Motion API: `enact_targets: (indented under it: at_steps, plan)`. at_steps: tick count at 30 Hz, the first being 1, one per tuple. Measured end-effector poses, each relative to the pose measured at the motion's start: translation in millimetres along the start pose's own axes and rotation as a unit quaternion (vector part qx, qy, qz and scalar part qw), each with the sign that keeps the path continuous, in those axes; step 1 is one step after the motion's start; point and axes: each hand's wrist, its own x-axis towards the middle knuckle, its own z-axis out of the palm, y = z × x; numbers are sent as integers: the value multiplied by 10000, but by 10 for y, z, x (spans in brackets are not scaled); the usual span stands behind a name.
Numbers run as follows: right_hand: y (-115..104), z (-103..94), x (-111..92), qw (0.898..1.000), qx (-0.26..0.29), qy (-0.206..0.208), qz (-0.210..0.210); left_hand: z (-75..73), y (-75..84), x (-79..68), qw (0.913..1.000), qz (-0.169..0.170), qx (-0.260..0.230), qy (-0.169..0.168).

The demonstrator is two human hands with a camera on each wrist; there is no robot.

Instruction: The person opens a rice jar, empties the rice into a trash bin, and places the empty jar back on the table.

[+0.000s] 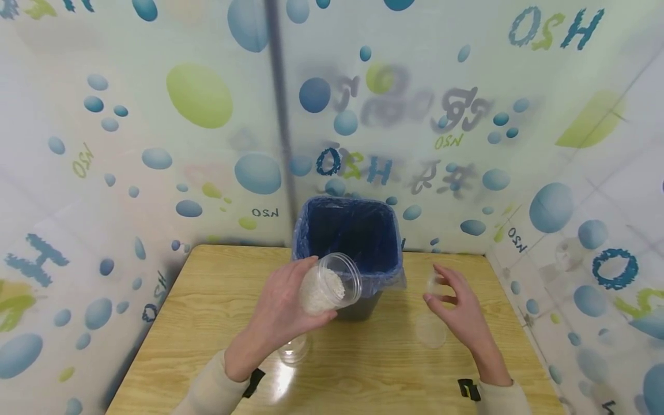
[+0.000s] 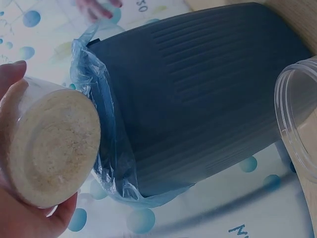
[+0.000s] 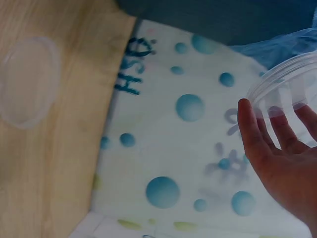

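Observation:
My left hand [image 1: 282, 300] grips a clear plastic jar [image 2: 54, 144] partly filled with white, rice-like grains [image 1: 332, 285]. The jar is tilted, its mouth facing the near rim of a dark bin [image 1: 360, 308] lined with a blue plastic bag [image 1: 384, 282]. To the right of the bin, my right hand [image 1: 459, 305] holds a clear round lid [image 3: 282, 74] by its edge between thumb and fingers. Another clear lid [image 3: 29, 82] lies flat on the table beneath that hand. Below the left hand stands a second clear jar [image 1: 294, 350], partly hidden by it.
The wooden table [image 1: 218, 288] carries the bin near its back edge. Behind and at both sides hang pale walls [image 1: 207, 173] printed with blue and green bubbles, close to the table's edges.

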Motion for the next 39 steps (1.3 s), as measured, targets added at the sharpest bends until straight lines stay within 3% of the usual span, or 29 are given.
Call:
enact_targets:
  at_steps: [9, 19, 30, 39]
  plan:
    - [493, -32, 2, 9927, -687, -275, 954, 3, -11, -3, 9999, -3, -73, 74]
    - [933, -97, -125, 9715, -1526, -701, 1671, 12, -18, -11, 9997, -5, -147, 192]
    - [1275, -193, -256, 9385, -2359, -1169, 2235, 8, -14, -16, 9998, -46, -113, 145]
    - [1434, -196, -336, 9028, -2620, -1448, 3087, -12, -16, -8, 9998, -40, -101, 171]
